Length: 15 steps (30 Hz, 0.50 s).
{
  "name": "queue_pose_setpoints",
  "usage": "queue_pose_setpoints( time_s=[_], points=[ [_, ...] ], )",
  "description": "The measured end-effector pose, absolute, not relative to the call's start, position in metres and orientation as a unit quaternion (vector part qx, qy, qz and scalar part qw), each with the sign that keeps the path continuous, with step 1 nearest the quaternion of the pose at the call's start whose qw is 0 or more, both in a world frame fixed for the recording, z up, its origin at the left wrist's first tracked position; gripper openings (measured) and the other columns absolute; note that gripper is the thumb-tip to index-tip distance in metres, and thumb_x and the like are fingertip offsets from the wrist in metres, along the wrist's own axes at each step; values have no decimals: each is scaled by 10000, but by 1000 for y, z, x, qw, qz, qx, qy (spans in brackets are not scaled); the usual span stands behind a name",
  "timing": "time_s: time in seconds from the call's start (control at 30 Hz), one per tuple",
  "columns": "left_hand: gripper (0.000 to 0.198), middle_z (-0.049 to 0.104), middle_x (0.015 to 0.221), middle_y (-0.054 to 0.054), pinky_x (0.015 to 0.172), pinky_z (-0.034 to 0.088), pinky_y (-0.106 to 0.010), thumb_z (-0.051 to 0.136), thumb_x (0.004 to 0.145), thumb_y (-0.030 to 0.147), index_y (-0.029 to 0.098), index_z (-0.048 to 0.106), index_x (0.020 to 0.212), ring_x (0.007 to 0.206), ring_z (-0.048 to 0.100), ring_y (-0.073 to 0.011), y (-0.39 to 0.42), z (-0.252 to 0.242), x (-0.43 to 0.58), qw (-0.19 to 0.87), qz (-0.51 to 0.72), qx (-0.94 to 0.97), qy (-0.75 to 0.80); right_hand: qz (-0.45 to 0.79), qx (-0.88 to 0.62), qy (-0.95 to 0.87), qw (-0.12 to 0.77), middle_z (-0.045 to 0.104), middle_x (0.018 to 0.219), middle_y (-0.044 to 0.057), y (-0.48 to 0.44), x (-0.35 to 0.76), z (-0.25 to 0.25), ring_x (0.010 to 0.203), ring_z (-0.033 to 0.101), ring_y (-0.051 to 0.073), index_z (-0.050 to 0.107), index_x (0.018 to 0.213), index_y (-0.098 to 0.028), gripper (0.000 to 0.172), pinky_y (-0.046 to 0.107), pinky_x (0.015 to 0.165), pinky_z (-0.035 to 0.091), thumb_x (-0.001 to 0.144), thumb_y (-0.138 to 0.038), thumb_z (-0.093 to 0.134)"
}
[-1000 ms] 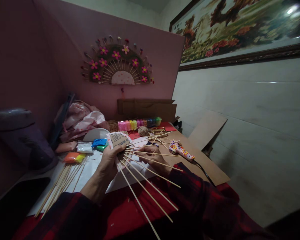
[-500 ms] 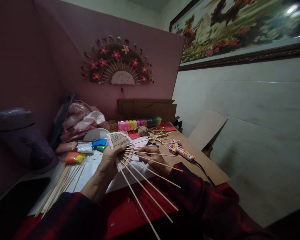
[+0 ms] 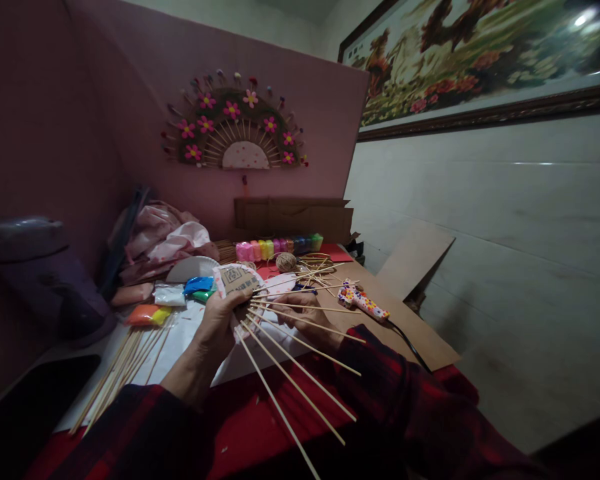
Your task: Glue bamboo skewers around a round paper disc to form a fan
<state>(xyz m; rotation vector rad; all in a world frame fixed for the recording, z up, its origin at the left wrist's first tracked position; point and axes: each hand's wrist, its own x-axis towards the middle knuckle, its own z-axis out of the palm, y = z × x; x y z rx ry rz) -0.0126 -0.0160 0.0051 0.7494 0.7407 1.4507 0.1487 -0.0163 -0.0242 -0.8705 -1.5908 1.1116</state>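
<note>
My left hand (image 3: 214,333) is closed on a cardboard piece (image 3: 234,279) edged with pink-dotted cloth, its thumb lying on the printed face. Several thin wooden sticks (image 3: 300,371) spread from that piece like fan ribs, towards the right and towards me. My right hand (image 3: 307,319) is among the upper sticks, its fingers pinched round one close to the cardboard. The sticks and the hand itself partly hide those fingertips. A second dotted cloth-covered piece (image 3: 280,285) lies just behind.
A flower-patterned glue gun (image 3: 365,301) with a cord lies at right on brown cardboard (image 3: 425,337). Loose sticks (image 3: 123,360), clay packets (image 3: 150,315), a twine ball (image 3: 285,261) and a purple container (image 3: 45,287) stand around. A decorated fan (image 3: 235,120) hangs behind.
Almost nothing differs. Both hands keep their places, and the cardboard piece with its sticks has barely shifted.
</note>
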Motion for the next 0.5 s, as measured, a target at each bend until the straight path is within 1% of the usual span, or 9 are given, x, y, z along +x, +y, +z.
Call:
queue_pose_setpoints(
  time_s=[0.17,0.33,0.5],
  points=[
    [432,676,689,-30,489,527,-217,716,518,68,98,620,938,545,616,-135,-17,6,-12,625,632,323,323,445,-353,-663,487,551,613,-3,-18,149,-24,578,475,100,646,692,-146,325,231,556,373,708,-469,677],
    [343,672,680,-35,481,525,-213,719,522,67,99,613,847,531,614,-133,-18,6,-13,627,631,326,320,467,-353,-648,488,558,625,0,-22,148,-19,592,493,109,641,673,-158,349,234,567,392,674,-502,697],
    [317,672,678,-31,494,529,-207,712,532,62,109,612,829,535,617,-127,-17,6,-13,627,631,326,320,461,-357,-648,491,559,627,4,-22,147,-19,585,494,111,646,675,-158,341,239,566,394,684,-496,690]
  ],
)
